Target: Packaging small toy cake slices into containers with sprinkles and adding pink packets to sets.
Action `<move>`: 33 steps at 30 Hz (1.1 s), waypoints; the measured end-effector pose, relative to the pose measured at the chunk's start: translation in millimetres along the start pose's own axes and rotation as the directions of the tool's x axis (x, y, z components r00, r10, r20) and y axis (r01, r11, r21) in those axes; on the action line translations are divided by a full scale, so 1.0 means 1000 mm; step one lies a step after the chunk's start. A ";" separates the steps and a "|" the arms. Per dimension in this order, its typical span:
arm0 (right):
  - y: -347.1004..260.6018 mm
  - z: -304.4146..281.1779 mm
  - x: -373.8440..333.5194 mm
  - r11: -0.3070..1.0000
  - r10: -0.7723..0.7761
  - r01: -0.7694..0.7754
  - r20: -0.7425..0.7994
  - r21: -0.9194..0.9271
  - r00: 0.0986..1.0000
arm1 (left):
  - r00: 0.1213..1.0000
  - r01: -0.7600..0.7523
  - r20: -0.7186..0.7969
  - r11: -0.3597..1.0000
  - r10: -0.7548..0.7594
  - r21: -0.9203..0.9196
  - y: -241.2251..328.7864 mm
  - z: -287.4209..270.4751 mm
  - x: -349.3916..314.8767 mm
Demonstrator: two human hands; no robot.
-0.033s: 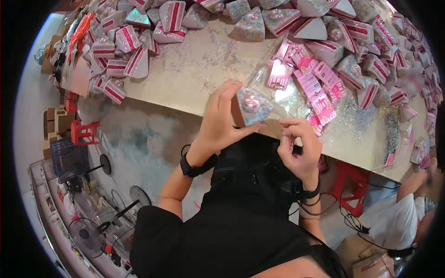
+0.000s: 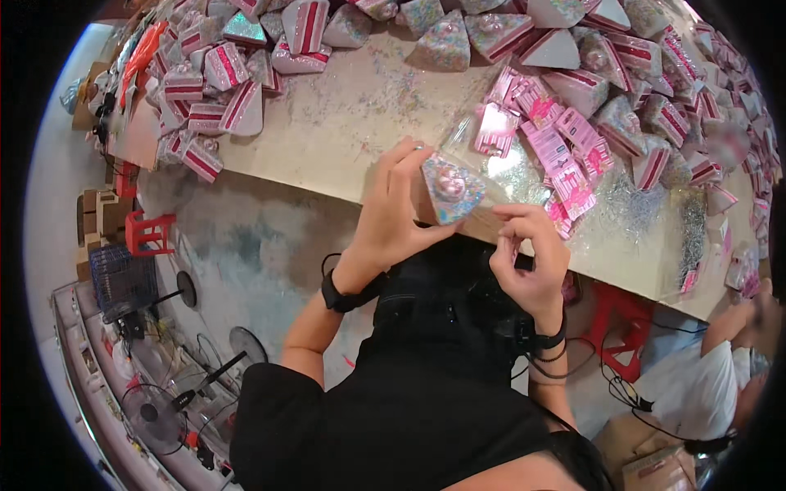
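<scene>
Nearest are the person's black shirt (image 2: 393, 417) and, just past it, the two hands at the near edge of the table (image 2: 311, 151). The left hand (image 2: 385, 217) grips a toy cake slice (image 2: 452, 190), its fingers along the left side and its thumb beneath, so that the speckled top with its rosette is turned up to view; the slice is held over the near edge. The right hand (image 2: 530, 258) is half curled just right of the slice, thumb and forefinger close together near a faint clear film (image 2: 494, 195); whether they pinch it, I cannot tell. The step in hand seems to be work on the slice's wrapping at its right side. The next move calls for a steady left grip and a fine pinch from the right fingertips, since such film would slip or crease easily. Farther off, to the right, pink striped cards (image 2: 565, 182) lie scattered on the table; more glittery slices (image 2: 499, 37) crowd its far side, with another heap (image 2: 225, 67) at far left.
</scene>
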State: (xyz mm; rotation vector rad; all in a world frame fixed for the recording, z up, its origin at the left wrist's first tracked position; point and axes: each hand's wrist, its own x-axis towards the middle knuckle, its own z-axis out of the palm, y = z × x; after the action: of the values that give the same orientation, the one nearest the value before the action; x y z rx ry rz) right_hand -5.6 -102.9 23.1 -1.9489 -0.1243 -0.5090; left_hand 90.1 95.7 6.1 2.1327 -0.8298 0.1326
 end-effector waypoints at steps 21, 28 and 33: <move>-0.016 0.000 0.015 0.994 -0.110 0.109 0.067 0.014 0.992 | 0.921 -0.285 -0.275 0.959 0.278 0.014 0.014 0.013 -0.014; -0.015 -0.005 0.011 0.994 -0.098 0.102 0.092 -0.041 0.991 | 0.920 -0.290 -0.259 0.956 0.294 0.053 0.019 0.012 -0.014; -0.013 -0.006 0.011 0.995 -0.078 0.083 0.080 -0.057 0.994 | 0.937 -0.258 -0.232 0.965 0.263 0.054 0.016 0.017 -0.012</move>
State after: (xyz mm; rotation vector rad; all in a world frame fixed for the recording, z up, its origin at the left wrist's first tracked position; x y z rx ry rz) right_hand -1.2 -104.2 40.8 -2.0297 -0.2401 -0.4950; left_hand 67.7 82.7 1.2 1.9701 -0.9661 0.5277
